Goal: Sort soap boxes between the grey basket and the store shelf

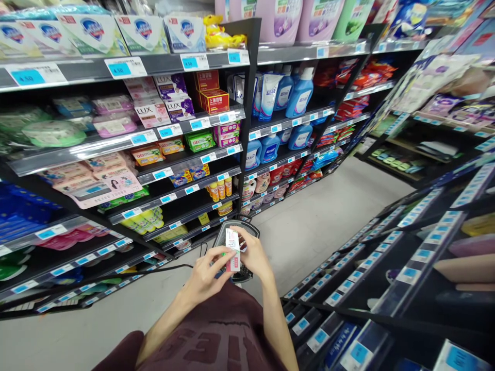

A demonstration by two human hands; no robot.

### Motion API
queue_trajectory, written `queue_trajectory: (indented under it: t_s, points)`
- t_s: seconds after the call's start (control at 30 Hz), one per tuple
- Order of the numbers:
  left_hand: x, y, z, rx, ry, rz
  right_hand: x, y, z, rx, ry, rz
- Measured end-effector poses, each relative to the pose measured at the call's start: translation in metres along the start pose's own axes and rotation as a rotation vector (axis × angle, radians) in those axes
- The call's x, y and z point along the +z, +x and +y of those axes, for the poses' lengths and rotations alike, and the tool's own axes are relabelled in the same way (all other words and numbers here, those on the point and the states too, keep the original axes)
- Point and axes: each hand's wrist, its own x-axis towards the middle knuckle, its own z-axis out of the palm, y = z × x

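Note:
A small white and pink box (232, 241) is held upright in front of my body, at the lower middle of the head view. My right hand (253, 253) grips its right side, with the fingers around the upper part. From the left, my left hand (211, 270) pinches across the box's front, thumb and fingertips on it. Fine print covers the box, too small to read. Behind and below both hands is a dark shopping basket (253, 226), mostly hidden by the hands and the box; its contents cannot be made out.
Shelves on the left carry soap boxes (93, 33), LUX boxes (150, 114), blue detergent bottles (299, 93) and large purple jugs (279, 20). Dark shelving with price tags (421, 252) runs close on the right. A grey floor aisle (325, 206) lies between. A black cord (166, 269) crosses at lower left.

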Motion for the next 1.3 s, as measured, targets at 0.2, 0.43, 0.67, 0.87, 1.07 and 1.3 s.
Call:
queue_trajectory:
  t_s: [0.2, 0.43, 0.67, 0.87, 1.07, 1.3]
  points:
    - [0.0012, -0.0009, -0.0001, -0.060, -0.021, -0.031, 0.0005, 0.0001, 0.0023, 0.024, -0.020, 0.011]
    - [0.0009, -0.0016, 0.0007, -0.093, -0.021, -0.062, 0.0008, 0.0007, 0.0031, 0.048, -0.037, 0.034]
    - [0.0003, -0.0027, 0.0011, -0.108, -0.021, -0.085, 0.0023, 0.0010, 0.0018, 0.031, -0.028, 0.053]
    - [0.0010, -0.0040, 0.0003, -0.108, -0.011, -0.077, 0.0023, 0.0009, 0.0004, 0.035, -0.009, 0.063]
    - [-0.0022, -0.0011, -0.0020, -0.116, 0.014, -0.046, 0.0023, 0.0024, 0.0019, 0.039, -0.015, 0.078]
    - [-0.0066, 0.0001, -0.0040, -0.171, 0.038, -0.049, 0.0024, 0.0016, 0.0070, 0.055, -0.036, 0.046]
